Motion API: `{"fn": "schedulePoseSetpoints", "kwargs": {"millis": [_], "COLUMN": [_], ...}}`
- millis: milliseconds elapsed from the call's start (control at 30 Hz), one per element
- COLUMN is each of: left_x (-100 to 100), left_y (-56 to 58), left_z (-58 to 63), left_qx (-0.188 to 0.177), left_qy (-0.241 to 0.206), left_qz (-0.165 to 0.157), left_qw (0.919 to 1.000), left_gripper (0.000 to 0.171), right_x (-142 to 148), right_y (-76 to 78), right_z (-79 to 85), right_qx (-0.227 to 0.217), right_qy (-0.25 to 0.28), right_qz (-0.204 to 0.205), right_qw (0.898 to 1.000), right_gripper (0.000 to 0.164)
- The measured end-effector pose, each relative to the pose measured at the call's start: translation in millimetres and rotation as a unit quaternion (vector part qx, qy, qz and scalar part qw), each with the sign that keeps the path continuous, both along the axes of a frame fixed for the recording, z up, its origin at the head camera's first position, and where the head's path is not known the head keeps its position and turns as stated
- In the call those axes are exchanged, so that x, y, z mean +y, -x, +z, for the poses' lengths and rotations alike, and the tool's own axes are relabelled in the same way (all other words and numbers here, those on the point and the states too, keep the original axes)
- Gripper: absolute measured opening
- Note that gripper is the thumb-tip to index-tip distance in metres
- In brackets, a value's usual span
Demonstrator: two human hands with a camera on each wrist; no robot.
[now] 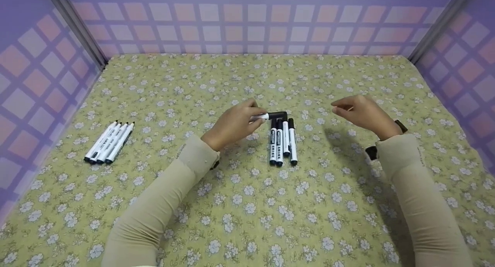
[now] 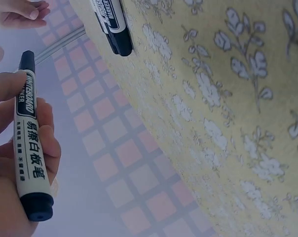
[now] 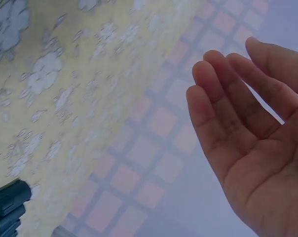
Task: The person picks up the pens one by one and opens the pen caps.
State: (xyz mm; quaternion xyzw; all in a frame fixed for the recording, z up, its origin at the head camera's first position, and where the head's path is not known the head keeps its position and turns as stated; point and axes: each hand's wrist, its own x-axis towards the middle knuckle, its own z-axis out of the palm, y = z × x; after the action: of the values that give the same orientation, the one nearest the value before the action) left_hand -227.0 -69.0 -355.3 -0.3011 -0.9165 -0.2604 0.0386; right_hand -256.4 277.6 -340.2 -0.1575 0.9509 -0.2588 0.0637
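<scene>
Well left of the pen row (image 1: 279,143) lies a bunch (image 1: 112,144); at the row's far end the left hand (image 1: 235,124) pinches a marker (image 2: 30,148), covering its lettering, which only the left wrist view shows; rightward, the right hand (image 1: 360,111) curves loosely.

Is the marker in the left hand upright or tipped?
Tipped: the head view shows the marker sideways, running nearly level across the picture, pinched in the left hand.
</scene>
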Motion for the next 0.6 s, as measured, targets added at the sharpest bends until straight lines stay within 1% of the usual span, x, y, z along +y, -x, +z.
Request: {"fn": "schedulePoseSetpoints", "kwargs": {"millis": [100, 167, 333, 400, 467, 600], "left_x": [-0.2, -0.3, 0.7, 1.7, 2.6, 3.7], "left_y": [-0.3, -0.1, -0.4, -0.8, -1.6, -2.8], "left_z": [2.1, 3.2, 6.4, 7.7, 9.3, 11.7], "left_qx": [0.039, 0.066, 0.126, 0.144, 0.158, 0.176], "left_qy": [0.001, 0.003, 0.005, 0.008, 0.011, 0.021], "left_qz": [-0.015, -0.024, -0.043, -0.049, -0.054, -0.056], "left_qw": [0.9991, 0.9975, 0.9911, 0.9884, 0.9860, 0.9825], "left_gripper": [0.032, 0.030, 0.025, 0.024, 0.023, 0.021], "right_x": [-13.9, -24.5, -50.1, -58.6, -65.9, -77.4], "right_y": [-2.5, -5.5, -16.5, -21.0, -25.0, -29.8], "right_z": [1.9, 3.5, 8.6, 10.7, 12.4, 13.7], "right_qx": [0.026, 0.046, 0.122, 0.146, 0.161, 0.195], "right_qy": [0.006, 0.012, 0.018, 0.017, 0.015, 0.014], "right_qz": [0.022, 0.043, 0.108, 0.127, 0.139, 0.166], "right_qw": [0.999, 0.998, 0.987, 0.981, 0.977, 0.967], "right_gripper": [0.036, 0.035, 0.034, 0.035, 0.036, 0.037]}}
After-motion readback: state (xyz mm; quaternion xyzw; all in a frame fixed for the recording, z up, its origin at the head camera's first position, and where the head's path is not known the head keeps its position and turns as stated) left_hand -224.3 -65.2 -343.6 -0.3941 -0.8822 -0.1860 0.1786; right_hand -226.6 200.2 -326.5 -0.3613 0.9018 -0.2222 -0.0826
